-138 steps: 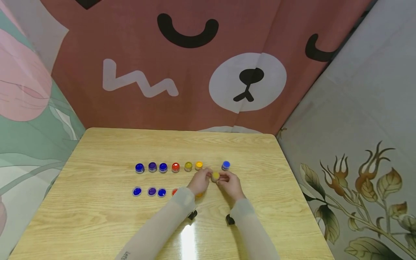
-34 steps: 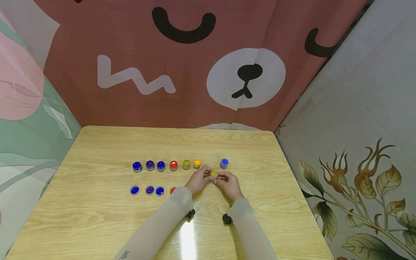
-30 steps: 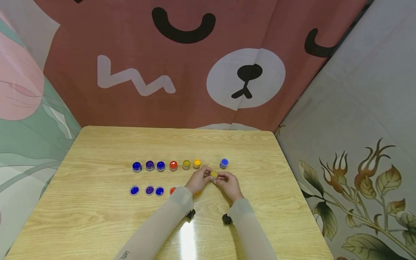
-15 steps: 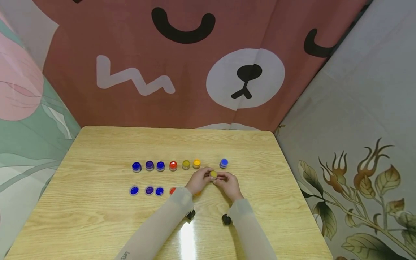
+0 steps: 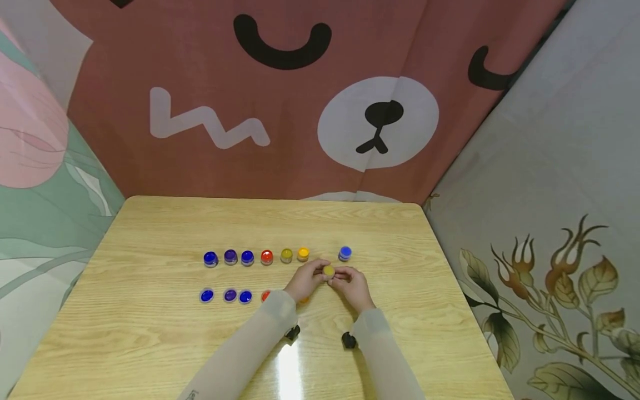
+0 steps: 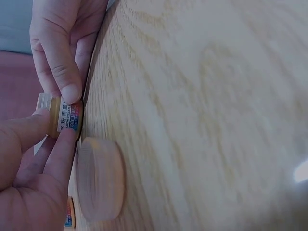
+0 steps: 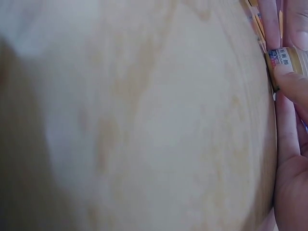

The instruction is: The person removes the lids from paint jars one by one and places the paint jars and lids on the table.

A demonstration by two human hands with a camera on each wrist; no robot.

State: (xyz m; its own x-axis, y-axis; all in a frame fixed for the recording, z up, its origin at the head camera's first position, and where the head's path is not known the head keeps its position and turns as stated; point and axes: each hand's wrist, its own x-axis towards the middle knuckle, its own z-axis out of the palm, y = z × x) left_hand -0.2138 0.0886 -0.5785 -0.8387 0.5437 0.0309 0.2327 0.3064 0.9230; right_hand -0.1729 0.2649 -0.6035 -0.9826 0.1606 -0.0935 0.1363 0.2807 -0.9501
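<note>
Both hands hold a small paint jar (image 5: pixel 328 271) with yellow-ochre paint, a clear lid and a printed label, low over the table. My left hand (image 5: pixel 306 279) pinches it from the left. From the other side my right hand (image 5: pixel 353 288) grips it with thumb and fingers. The left wrist view shows the left thumb (image 6: pixel 31 132) at the lid end and the right thumb (image 6: pixel 70 91) on the labelled end. A clear round lid (image 6: pixel 101 180) with an orange tint lies on the table beneath the left hand.
Behind the hands runs a row of jars: blue (image 5: pixel 210 259), purple (image 5: pixel 230 257), red (image 5: pixel 266 257), olive (image 5: pixel 286 255), yellow (image 5: pixel 303 254) and others. One blue jar (image 5: pixel 345 254) stands apart at right. Coloured lids (image 5: pixel 230 295) lie in front, some behind the left sleeve (image 5: pixel 250 344).
Both hands stay on the ochre paint jar throughout, with only tiny finger shifts. The head view has shifted slightly; the other jars and lids keep their places on the table.
</note>
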